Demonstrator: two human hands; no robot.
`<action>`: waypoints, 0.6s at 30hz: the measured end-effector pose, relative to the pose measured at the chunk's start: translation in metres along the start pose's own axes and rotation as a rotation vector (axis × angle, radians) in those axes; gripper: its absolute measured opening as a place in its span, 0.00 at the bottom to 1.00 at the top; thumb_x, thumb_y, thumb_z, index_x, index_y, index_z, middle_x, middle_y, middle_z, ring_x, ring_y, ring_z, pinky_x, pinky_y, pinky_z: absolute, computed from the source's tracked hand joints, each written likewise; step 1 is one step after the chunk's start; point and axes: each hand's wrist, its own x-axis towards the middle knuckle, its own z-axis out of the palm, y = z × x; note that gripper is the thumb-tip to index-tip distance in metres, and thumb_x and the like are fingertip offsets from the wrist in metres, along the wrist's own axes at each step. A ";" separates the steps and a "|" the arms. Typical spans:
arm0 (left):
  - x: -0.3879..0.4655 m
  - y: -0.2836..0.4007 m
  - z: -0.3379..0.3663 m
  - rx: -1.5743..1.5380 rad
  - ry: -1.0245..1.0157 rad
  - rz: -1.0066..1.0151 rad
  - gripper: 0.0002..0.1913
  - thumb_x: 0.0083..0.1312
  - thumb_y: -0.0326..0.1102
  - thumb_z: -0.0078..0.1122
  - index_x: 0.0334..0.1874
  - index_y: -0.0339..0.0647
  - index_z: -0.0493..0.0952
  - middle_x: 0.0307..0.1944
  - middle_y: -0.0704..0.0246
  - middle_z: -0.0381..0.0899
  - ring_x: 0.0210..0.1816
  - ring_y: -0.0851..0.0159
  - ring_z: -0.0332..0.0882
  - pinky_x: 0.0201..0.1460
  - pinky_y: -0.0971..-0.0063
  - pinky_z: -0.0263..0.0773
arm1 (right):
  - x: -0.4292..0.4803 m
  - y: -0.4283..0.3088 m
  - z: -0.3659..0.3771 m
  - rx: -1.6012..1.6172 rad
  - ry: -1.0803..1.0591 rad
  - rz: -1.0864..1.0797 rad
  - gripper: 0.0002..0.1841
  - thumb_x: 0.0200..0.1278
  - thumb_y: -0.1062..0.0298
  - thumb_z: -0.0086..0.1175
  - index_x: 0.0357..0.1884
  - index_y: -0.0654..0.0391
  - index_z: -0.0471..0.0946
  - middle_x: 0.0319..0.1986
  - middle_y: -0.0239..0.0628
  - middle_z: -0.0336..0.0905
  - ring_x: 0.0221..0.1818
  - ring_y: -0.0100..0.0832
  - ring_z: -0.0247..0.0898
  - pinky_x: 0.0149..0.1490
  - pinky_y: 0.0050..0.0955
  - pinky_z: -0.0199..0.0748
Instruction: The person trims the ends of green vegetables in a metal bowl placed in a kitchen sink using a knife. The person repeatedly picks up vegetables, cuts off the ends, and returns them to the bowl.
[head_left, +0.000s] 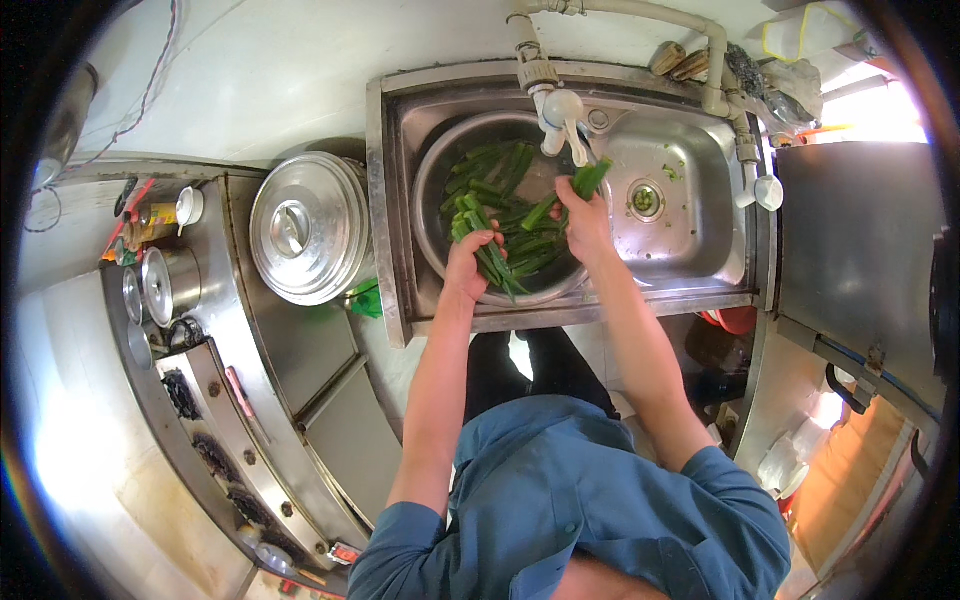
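Observation:
A wide steel basin (429, 247) sits in the left bowl of a double sink, with several long green okra pods (484, 169) lying in it. Over its near left side, my left hand (471, 266) grips a bunch of okra (491, 255), the tips hanging down toward the rim. My right hand (583, 217) is closed around a few more okra pods (591, 176) at the basin's right side, below the tap (562, 112). Parts of both bunches are hidden behind my fingers.
In the right sink bowl (694, 225), green scraps (645, 199) lie on the drain. A large lidded steel pot (307, 229) stands left of the sink. Farther left is a blackened stove (225, 457). A steel cabinet (855, 247) borders the right side.

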 end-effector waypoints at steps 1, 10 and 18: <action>0.000 -0.002 0.002 0.003 0.041 0.021 0.18 0.66 0.30 0.61 0.58 0.35 0.80 0.40 0.64 0.84 0.39 0.60 0.81 0.47 0.63 0.81 | -0.005 -0.002 0.002 0.142 -0.029 0.036 0.10 0.72 0.64 0.66 0.48 0.58 0.81 0.37 0.30 0.79 0.34 0.27 0.74 0.42 0.30 0.75; -0.017 -0.008 0.037 -0.003 -0.194 0.174 0.26 0.62 0.27 0.63 0.65 0.33 0.75 0.46 0.63 0.85 0.44 0.63 0.82 0.47 0.67 0.80 | -0.036 0.029 0.019 0.419 0.038 0.403 0.08 0.72 0.70 0.64 0.47 0.63 0.81 0.33 0.36 0.82 0.29 0.30 0.78 0.30 0.25 0.78; -0.021 -0.006 0.051 0.137 0.002 0.172 0.22 0.59 0.26 0.66 0.58 0.35 0.79 0.47 0.65 0.85 0.49 0.62 0.83 0.55 0.63 0.80 | -0.072 0.020 0.020 -0.315 -0.128 0.158 0.15 0.76 0.55 0.61 0.43 0.59 0.82 0.23 0.27 0.73 0.18 0.19 0.62 0.22 0.22 0.57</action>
